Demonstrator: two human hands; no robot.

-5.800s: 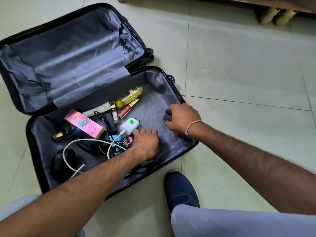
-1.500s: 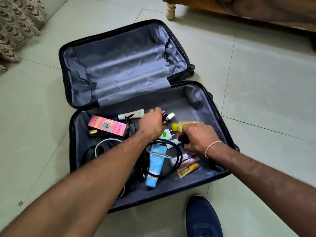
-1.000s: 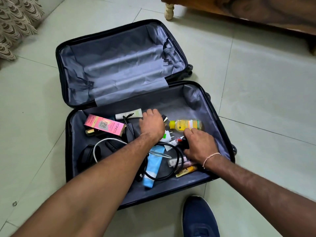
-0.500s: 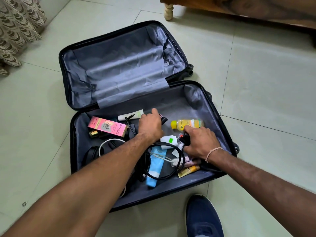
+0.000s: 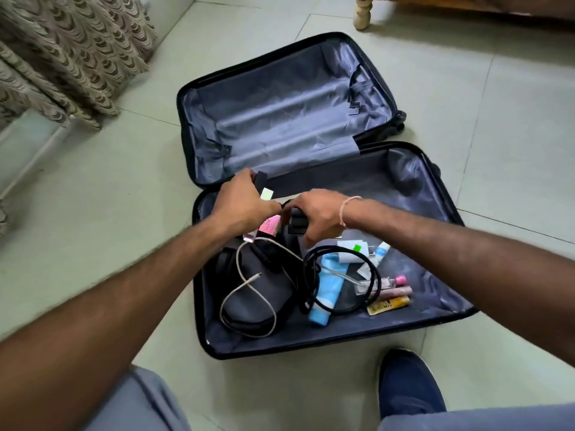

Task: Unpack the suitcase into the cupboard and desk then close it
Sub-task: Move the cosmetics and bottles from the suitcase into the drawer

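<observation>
Over suitcase [image 5: 448,194] back-left corner: left hand [image 5: 239,203] pinches small black item [image 5: 260,178] w/ pale tube [image 5: 266,193]; right hand [image 5: 317,217] clamps black adapter [image 5: 297,223]. Light, rigid; hold by bodies. Cables [image 5: 339,281] floppy, snag-prone.

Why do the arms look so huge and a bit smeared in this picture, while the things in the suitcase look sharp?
Head view: the wide-angle lens stretches whatever is near the edges, so the forearms balloon; the left hand and right hand look slightly motion-blurred; the light blue tube and white cable in the open black suitcase stay crisp; lighting is soft, with a faint sheen on the grey lining.
</observation>
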